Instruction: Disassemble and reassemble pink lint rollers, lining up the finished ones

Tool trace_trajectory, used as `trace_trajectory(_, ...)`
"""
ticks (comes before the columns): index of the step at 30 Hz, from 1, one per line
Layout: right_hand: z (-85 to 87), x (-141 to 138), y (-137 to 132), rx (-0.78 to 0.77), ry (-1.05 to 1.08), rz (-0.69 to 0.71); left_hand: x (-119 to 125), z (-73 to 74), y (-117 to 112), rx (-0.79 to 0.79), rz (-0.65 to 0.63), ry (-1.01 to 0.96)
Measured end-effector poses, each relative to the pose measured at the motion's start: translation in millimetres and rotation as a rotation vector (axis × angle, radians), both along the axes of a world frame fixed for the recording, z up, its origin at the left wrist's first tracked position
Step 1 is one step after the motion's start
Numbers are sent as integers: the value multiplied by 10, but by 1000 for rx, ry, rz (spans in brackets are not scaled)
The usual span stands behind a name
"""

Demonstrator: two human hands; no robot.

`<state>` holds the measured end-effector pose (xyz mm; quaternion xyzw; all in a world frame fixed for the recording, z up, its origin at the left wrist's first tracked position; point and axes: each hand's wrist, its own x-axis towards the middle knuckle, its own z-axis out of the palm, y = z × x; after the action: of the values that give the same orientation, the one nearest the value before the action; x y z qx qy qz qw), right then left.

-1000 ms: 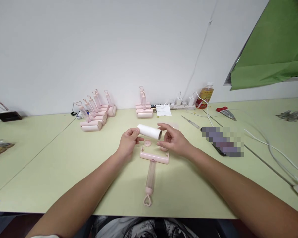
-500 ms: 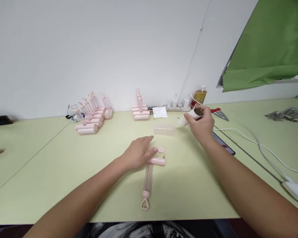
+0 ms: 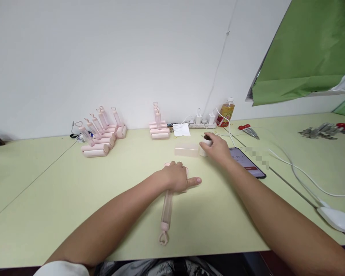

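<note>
Standing the white roll (image 3: 204, 145) on the tabletop (image 3: 74, 191) now instead of midair, the right hand (image 3: 218, 148) keeps its fingers pinched around it; the left hand (image 3: 176, 178) has curled its fingers over the pink frame (image 3: 166, 209).

No legible text (bottle label (image 3: 224, 114), phone screen (image 3: 245, 161) too small).

Open table (image 3: 60, 191) stretches left of the left hand (image 3: 176, 178) as far as the rollers (image 3: 99, 134) at the wall (image 3: 103, 57), while a handle (image 3: 166, 209) lies on that hand's near side, a clear cover (image 3: 186, 151) between the hands, a phone (image 3: 247, 161) just right of the right hand (image 3: 217, 147), and a cable (image 3: 294, 171) beyond it.
</note>
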<state>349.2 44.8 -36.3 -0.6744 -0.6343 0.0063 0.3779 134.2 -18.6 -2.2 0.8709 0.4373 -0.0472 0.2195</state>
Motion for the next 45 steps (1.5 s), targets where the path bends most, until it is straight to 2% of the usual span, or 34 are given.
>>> trace_trajectory(6, -23, -88, -20, 6, -26, 67, 396, -27, 134, 49, -7, 203)
trace_trajectory(11, -27, -122, -41, 10, 20, 154, 640, -138, 209, 122, 27, 210)
trace_trajectory(14, -48, -120, -32, -6, 52, 199, 680, -137, 193, 166, 28, 179)
trace_trajectory(17, -71, -113, -18, -29, 64, 210, 636, -43, 273, 272, 23, 134)
trace_trajectory(21, -85, -110, -13, -59, 60, 196, 474, 83, 617, 410, 98, 109)
trace_trajectory(22, -87, -109, -14, -63, 58, 189, 426, 86, 714, 475, 86, 97)
trace_trajectory(25, -92, -106, -15, -63, 61, 200, 306, 29, 914, 440, 47, 134)
trace_trajectory(29, -94, -107, -13, -99, 61, 199, 228, -44, 912, 396, 83, 151)
trace_trajectory(33, -76, -72, -18, -182, 71, 164, 109, 9, 824, 299, 36, 172)
trace_trajectory(36, -60, 4, -21, -339, 73, 121, -17, 24, 828, 239, 8, 208)
trace_trajectory(39, -49, 74, -20, -488, 38, 103, -90, -32, 881, 243, 27, 182)
trace_trajectory(45, -55, 49, -24, -513, -140, 115, -104, -139, 1012, 244, 28, 146)
